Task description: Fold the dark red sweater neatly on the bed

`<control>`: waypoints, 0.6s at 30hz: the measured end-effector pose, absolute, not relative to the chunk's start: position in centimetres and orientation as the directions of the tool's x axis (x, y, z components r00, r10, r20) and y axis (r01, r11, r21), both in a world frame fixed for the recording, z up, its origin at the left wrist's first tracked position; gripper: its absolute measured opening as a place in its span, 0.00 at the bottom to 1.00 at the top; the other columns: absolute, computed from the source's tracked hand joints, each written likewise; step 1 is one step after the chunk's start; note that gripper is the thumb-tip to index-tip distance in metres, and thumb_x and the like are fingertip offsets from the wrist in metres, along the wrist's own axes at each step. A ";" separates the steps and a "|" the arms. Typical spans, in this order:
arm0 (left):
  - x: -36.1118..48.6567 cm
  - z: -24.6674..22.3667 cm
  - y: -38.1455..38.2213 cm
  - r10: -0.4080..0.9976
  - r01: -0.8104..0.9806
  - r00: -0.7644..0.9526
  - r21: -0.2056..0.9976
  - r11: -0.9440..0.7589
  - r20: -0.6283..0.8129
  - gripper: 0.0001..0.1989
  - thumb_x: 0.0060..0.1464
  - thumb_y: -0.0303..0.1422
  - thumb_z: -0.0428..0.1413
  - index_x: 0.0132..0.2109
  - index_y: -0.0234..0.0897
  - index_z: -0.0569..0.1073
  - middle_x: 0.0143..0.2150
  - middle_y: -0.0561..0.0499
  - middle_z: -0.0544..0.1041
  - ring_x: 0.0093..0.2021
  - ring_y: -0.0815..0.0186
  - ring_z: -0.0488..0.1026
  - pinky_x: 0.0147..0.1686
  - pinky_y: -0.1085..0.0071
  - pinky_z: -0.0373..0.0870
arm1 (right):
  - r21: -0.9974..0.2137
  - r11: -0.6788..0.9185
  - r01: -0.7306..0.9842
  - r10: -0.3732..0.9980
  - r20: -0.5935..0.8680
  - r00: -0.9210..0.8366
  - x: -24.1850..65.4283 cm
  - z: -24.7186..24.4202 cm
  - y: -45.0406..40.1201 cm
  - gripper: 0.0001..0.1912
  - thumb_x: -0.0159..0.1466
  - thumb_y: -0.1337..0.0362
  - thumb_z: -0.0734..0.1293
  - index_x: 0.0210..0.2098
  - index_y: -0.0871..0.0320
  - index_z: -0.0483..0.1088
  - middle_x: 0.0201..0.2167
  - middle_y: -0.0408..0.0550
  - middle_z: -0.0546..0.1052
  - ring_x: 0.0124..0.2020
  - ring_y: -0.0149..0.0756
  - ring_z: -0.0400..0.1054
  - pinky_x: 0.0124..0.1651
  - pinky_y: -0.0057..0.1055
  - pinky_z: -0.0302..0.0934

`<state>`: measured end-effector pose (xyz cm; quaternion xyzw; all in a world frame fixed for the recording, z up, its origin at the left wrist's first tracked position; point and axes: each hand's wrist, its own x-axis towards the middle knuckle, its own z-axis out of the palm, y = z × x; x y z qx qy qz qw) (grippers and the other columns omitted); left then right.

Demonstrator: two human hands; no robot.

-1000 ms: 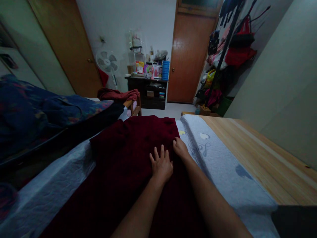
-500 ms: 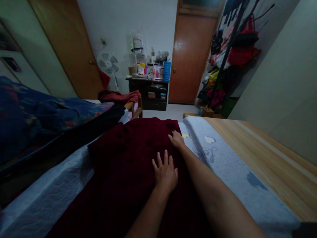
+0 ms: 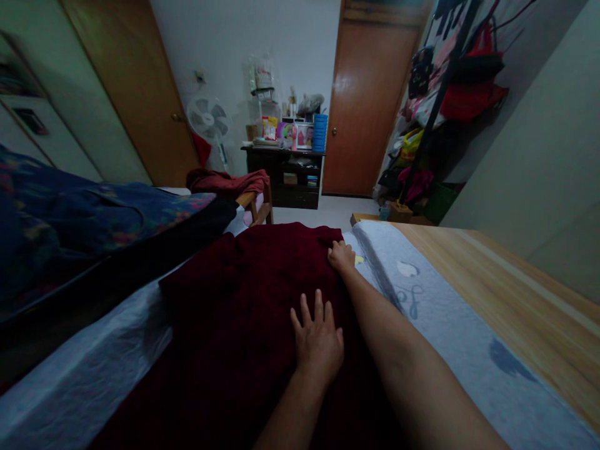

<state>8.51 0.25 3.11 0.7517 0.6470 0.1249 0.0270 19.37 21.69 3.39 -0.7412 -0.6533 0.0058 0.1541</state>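
The work surface is a bed covered by a pale printed sheet (image 3: pixel 450 350), which carries a dark stripe near its far end. A light wood-grain panel (image 3: pixel 520 275) adjoins the sheet on the right. A dark red cloth (image 3: pixel 244 306) lies spread over the middle of the bed, its far edge near the end of the bed and its surface slightly rumpled. Blue floral fabric (image 3: pixel 79 215) occupies the left side. At the far wall stand a white fan (image 3: pixel 209 119), a dark cabinet (image 3: pixel 300 199) loaded with small items, and a closed wooden door (image 3: pixel 370 112). Bags (image 3: pixel 471 103) hang at the right, behind a black pole (image 3: pixel 438 100).

The left hand (image 3: pixel 319 344) is open, palm down on the red cloth, with its fingers spread. The right hand (image 3: pixel 342 255) is at the cloth's right edge, near the far corner, fingers partly curled; whether they grip the fabric cannot be determined.
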 end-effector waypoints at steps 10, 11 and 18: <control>8.5 3.2 0.3 0.979 0.960 0.140 0.222 -0.171 0.148 0.30 0.58 0.46 0.50 0.64 0.41 0.63 0.72 0.48 0.48 0.69 0.40 0.42 0.63 0.38 0.45 | -0.177 0.041 0.983 0.947 0.320 0.018 19.5 1.5 22.8 0.28 0.63 0.68 0.54 0.62 0.70 0.58 0.67 0.61 0.54 0.67 0.46 0.46 0.65 0.40 0.45; 8.5 3.2 0.3 0.979 0.960 0.139 0.223 -0.170 0.146 0.30 0.58 0.46 0.50 0.64 0.41 0.63 0.72 0.48 0.48 0.69 0.41 0.42 0.63 0.38 0.44 | -0.173 0.051 0.984 0.946 0.325 0.008 19.6 1.4 22.9 0.30 0.63 0.68 0.54 0.64 0.69 0.54 0.68 0.60 0.52 0.68 0.46 0.44 0.65 0.40 0.44; 8.4 3.1 0.3 0.978 0.962 0.143 0.212 -0.174 0.152 0.30 0.58 0.46 0.50 0.64 0.42 0.63 0.72 0.49 0.48 0.69 0.41 0.42 0.63 0.39 0.46 | -0.125 0.133 0.983 0.975 0.194 -0.107 19.9 1.4 23.5 0.30 0.67 0.58 0.51 0.68 0.56 0.48 0.71 0.45 0.43 0.70 0.43 0.36 0.67 0.44 0.37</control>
